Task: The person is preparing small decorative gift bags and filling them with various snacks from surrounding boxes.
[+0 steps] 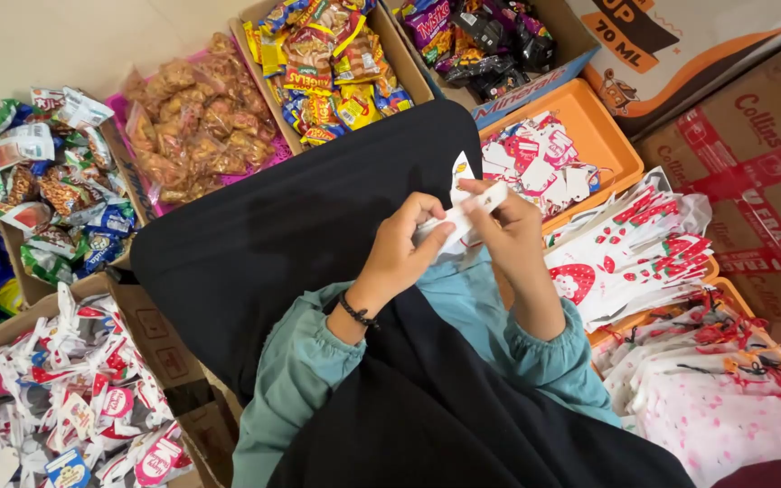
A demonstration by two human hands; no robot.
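Both hands, left hand (401, 256) and right hand (510, 228), fingers pinched shut on one small white packet (463, 212). Just beyond fingers: orange tray (600, 136) of red-white sachets (535, 163).

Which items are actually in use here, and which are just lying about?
In use:
- left hand
- right hand
- small white paper packet, held by both hands

Lying about:
- orange plastic tray of red-and-white tags
- strawberry-print white bags
- cardboard box of yellow snack packs
- clear bags of brown snacks
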